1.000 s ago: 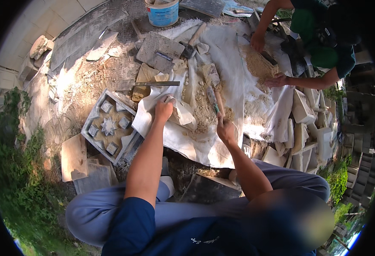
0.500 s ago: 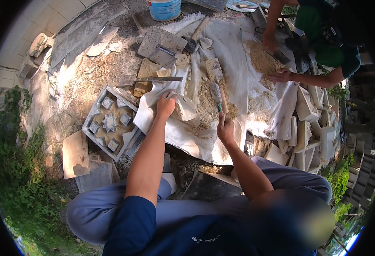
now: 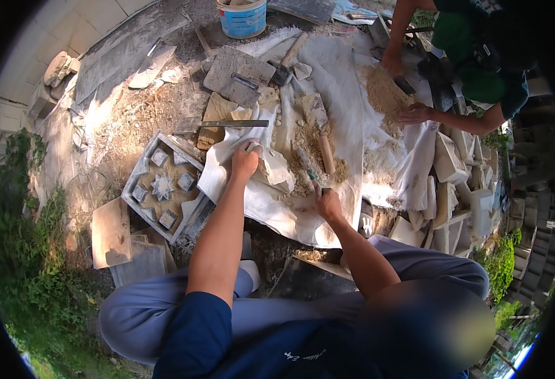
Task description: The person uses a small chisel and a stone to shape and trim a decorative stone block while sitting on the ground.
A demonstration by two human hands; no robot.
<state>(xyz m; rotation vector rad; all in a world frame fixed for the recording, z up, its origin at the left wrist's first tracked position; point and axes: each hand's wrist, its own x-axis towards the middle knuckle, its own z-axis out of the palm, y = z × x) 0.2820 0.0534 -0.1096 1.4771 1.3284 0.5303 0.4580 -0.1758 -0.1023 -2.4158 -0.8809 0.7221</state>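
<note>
My left hand [image 3: 244, 163] is closed on a raised fold of the white woven sheet [image 3: 343, 82], beside a pale, angular lump [image 3: 273, 172] that could be stone or bunched sheet. In my right hand [image 3: 328, 205] is a small trowel [image 3: 306, 163] with a green handle, its blade pointing away from me over loose sand [image 3: 299, 180]. Just beyond the blade lies a scraper's wooden handle [image 3: 326, 153] in the sand. Left of my left hand sits an octagonal mould [image 3: 163, 186] with a star and several blocks inside. A flat metal bar [image 3: 234, 124] lies beyond that hand.
Farther off are a hammer [image 3: 285, 68], a dusty slab [image 3: 223, 72] and a blue-and-white bucket [image 3: 242, 20]. At far right another person's hands [image 3: 416, 114] work by a sand heap [image 3: 385, 91]. Pale cast blocks [image 3: 451, 161] crowd the right; boards [image 3: 111, 232] lie lower left.
My right hand has drawn the trowel back toward me and slightly left, uncovering the wooden handle. My left hand keeps its hold in nearly the same place. The other person's hands moved slightly.
</note>
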